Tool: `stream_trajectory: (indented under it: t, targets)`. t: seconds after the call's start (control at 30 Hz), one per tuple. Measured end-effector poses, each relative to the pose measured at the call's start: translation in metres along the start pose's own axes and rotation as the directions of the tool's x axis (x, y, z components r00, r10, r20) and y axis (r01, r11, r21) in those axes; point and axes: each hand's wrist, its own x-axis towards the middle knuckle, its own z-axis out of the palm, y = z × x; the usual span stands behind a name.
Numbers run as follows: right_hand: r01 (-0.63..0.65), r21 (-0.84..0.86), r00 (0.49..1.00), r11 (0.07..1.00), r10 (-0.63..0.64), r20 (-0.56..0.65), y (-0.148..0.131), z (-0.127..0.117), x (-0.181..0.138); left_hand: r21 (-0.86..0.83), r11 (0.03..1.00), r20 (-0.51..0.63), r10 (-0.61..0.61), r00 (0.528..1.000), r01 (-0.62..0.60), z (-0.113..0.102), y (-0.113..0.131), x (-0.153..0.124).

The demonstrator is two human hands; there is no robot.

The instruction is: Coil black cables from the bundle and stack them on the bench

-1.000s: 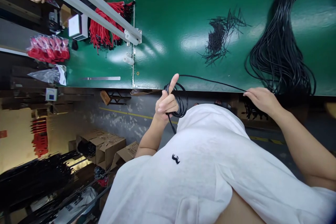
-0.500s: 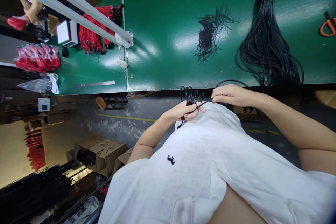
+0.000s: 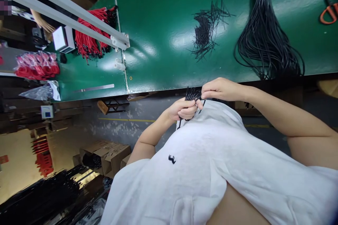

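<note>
A coiled black cable (image 3: 192, 94) is gripped in my left hand (image 3: 185, 108), in front of my white shirt and just below the table edge. Loops of it stick out above the fingers, and a cable end hangs beneath the hand. My right hand (image 3: 215, 89) is closed with its fingertips against the right side of the coil, pinching part of the cable; the exact spot is hidden by the fingers. Beyond, a long bundle of black cables (image 3: 266, 38) lies on the green table (image 3: 158, 14).
Short black strips (image 3: 204, 31) lie in a loose pile on the table. Orange-handled scissors (image 3: 328, 14) are at the far right. Left are a white frame post (image 3: 79, 10), red cables (image 3: 89, 35), a metal ruler (image 3: 97, 88) and bagged red items (image 3: 37, 65). A co-worker's hand (image 3: 43, 23) shows behind.
My right hand has moved left, up to the coil in my left hand. The cable stretch that ran between the hands has closed up. The co-worker's hand has shifted and no longer holds the red item.
</note>
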Motion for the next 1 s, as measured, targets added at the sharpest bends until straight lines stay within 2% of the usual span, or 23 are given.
stream_trajectory:
  t: [0.07, 0.13, 0.17, 0.2, 0.27, 0.33, 0.37, 0.43, 0.5, 0.53, 0.6, 0.67, 0.7, 0.77, 0.83, 0.9, 1.0]
  targets:
    - [-0.031, 0.074, 1.000, 0.997, 0.031, 0.005, 0.004, -0.003, -0.005, 0.007, 1.000, -0.014, 0.011, 1.000, -0.011, 0.001, 0.000, -0.018]
    - [-0.106, 0.095, 0.993, 0.990, 0.111, -0.048, 0.016, -0.007, -0.016, 0.006, 0.995, -0.125, 0.103, 0.987, -0.103, -0.004, -0.001, -0.043]
    - [-0.155, 0.089, 0.982, 0.984, 0.163, -0.097, 0.026, -0.008, -0.022, 0.001, 0.982, -0.209, 0.184, 0.960, -0.188, -0.008, -0.002, -0.056]
    - [-0.209, 0.075, 0.964, 0.975, 0.218, -0.151, 0.036, -0.010, -0.030, 0.000, 0.957, -0.299, 0.276, 0.913, -0.290, -0.012, -0.002, -0.068]
    - [-0.326, 0.017, 0.914, 0.945, 0.320, -0.248, 0.060, -0.010, -0.045, 0.019, 0.883, -0.452, 0.426, 0.783, -0.470, -0.020, -0.001, -0.086]
    - [-0.433, -0.069, 0.869, 0.899, 0.395, -0.299, 0.080, -0.009, -0.060, 0.042, 0.827, -0.539, 0.491, 0.685, -0.560, -0.023, 0.001, -0.092]
    - [-0.467, -0.111, 0.854, 0.877, 0.415, -0.314, 0.087, -0.008, -0.067, 0.048, 0.815, -0.561, 0.500, 0.660, -0.577, -0.023, 0.003, -0.091]
    - [-0.489, -0.174, 0.847, 0.855, 0.417, -0.331, 0.095, -0.007, -0.076, 0.049, 0.812, -0.583, 0.496, 0.643, -0.582, -0.020, 0.006, -0.086]
    - [-0.492, -0.234, 0.851, 0.838, 0.408, -0.330, 0.096, -0.008, -0.081, 0.059, 0.829, -0.565, 0.487, 0.666, -0.557, -0.017, 0.008, -0.077]
    - [-0.502, -0.277, 0.851, 0.819, 0.410, -0.328, 0.095, -0.010, -0.083, 0.077, 0.844, -0.529, 0.486, 0.695, -0.531, -0.015, 0.008, -0.073]
    - [-0.532, -0.367, 0.844, 0.763, 0.442, -0.305, 0.094, -0.014, -0.083, 0.165, 0.874, -0.389, 0.484, 0.784, -0.458, -0.012, 0.008, -0.064]
    - [-0.557, -0.420, 0.830, 0.717, 0.496, -0.254, 0.093, -0.018, -0.081, 0.324, 0.874, -0.217, 0.440, 0.871, -0.361, -0.009, 0.007, -0.055]
    - [-0.558, -0.441, 0.827, 0.703, 0.516, -0.223, 0.093, -0.020, -0.079, 0.407, 0.858, -0.148, 0.400, 0.904, -0.313, -0.007, 0.007, -0.050]
    - [-0.537, -0.492, 0.834, 0.685, 0.517, -0.190, 0.086, -0.019, -0.073, 0.519, 0.819, -0.075, 0.330, 0.941, -0.246, -0.003, 0.007, -0.041]
    - [-0.485, -0.540, 0.872, 0.688, 0.429, -0.237, 0.070, -0.014, -0.062, 0.560, 0.800, -0.033, 0.279, 0.960, -0.213, 0.002, 0.008, -0.031]
    - [-0.375, -0.561, 0.924, 0.738, 0.251, -0.287, 0.045, -0.003, -0.046, 0.583, 0.792, 0.022, 0.208, 0.978, -0.182, 0.008, 0.007, -0.021]
    - [-0.088, -0.567, 0.968, 0.819, -0.064, -0.242, 0.010, 0.017, -0.017, 0.622, 0.770, 0.149, 0.065, 0.987, -0.144, 0.016, 0.002, -0.006]
